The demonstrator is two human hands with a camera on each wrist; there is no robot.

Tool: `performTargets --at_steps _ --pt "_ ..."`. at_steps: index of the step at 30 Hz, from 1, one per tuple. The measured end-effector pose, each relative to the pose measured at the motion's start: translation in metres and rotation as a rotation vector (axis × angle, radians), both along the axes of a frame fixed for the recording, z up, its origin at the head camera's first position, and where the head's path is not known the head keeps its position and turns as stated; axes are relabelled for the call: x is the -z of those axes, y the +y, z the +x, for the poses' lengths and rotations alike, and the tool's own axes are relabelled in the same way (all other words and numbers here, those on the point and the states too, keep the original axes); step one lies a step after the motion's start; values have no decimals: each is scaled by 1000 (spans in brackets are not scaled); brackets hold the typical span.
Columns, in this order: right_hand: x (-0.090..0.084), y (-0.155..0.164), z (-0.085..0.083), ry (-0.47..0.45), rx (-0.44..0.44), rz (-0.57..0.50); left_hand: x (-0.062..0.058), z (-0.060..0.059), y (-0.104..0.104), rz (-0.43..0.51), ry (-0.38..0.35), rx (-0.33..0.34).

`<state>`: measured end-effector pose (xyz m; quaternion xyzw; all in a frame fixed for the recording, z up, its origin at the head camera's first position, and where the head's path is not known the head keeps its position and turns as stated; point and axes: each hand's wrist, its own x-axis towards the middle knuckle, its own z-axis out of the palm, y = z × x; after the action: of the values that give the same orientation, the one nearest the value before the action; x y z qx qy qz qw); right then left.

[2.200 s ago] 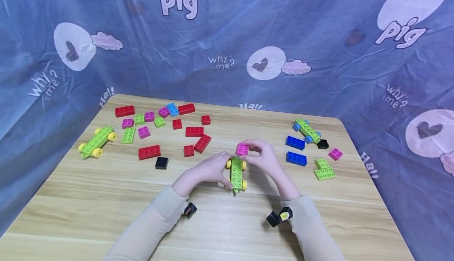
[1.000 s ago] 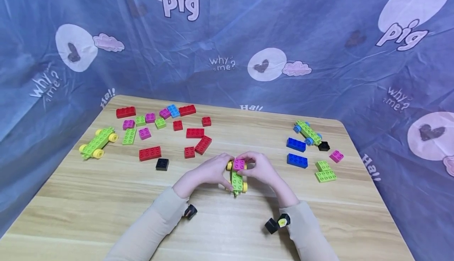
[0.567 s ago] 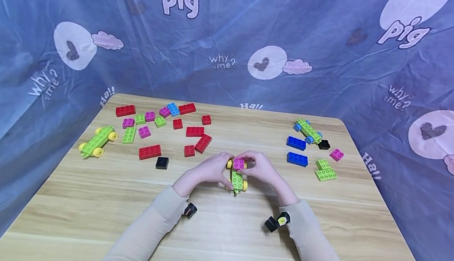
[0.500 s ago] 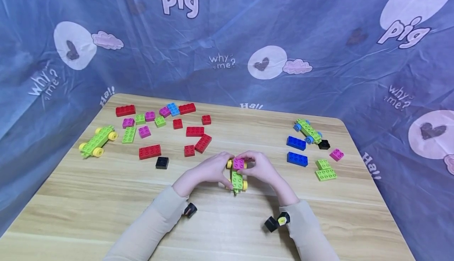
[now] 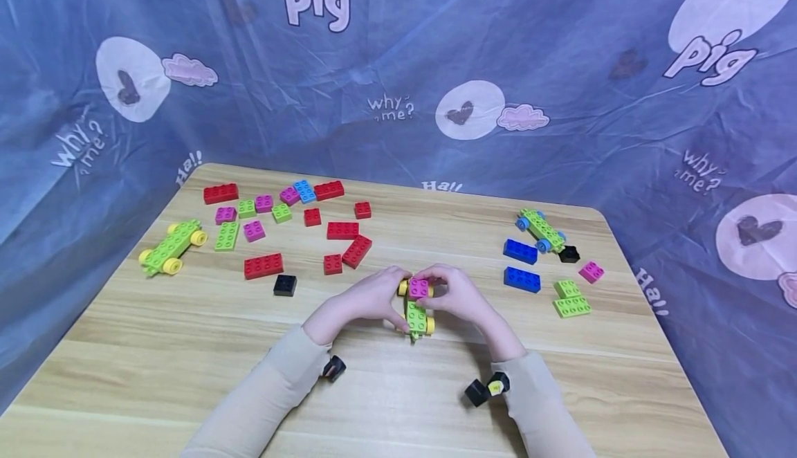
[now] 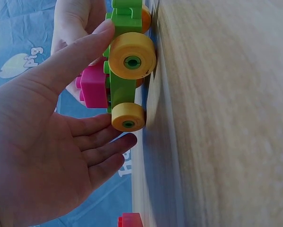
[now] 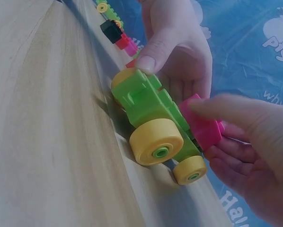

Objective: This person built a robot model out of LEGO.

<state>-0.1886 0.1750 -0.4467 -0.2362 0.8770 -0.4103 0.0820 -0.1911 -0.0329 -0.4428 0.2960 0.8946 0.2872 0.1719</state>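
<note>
Mid-table stands a green toy car base (image 5: 416,318) with studs and yellow wheels. My left hand (image 5: 373,297) grips it from the left, thumb at its near end and fingers by the far wheel. A pink 2x2 toy brick (image 5: 419,288) sits over the studs at the base's far end. My right hand (image 5: 459,297) pinches this brick between thumb and fingers. The left wrist view shows the pink brick's underside close against the green studs, and the yellow wheels (image 6: 132,56) at the tabletop. Seen from the right wrist, the right thumb lies along the brick (image 7: 203,124).
Red bricks (image 5: 263,266), pink and green ones, and a black brick (image 5: 285,285) lie at left. Another yellow-wheeled base (image 5: 173,248) is at far left. To the right are blue bricks (image 5: 521,279), green bricks (image 5: 571,306) and a blue-wheeled base (image 5: 540,230).
The right hand has brought the pink brick from just beyond the base's far end down onto its far studs. The left hand keeps its grip; over the last half second both hands are nearly still.
</note>
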Motion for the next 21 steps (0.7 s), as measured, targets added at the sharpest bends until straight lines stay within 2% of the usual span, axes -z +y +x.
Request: performTargets --at_steps 10,21 --pt "3 0 0 -33 17 -61 -2 0 -1 0 -5 3" --pt "1 -1 1 -37 20 -59 0 0 -1 -1 -4 6"
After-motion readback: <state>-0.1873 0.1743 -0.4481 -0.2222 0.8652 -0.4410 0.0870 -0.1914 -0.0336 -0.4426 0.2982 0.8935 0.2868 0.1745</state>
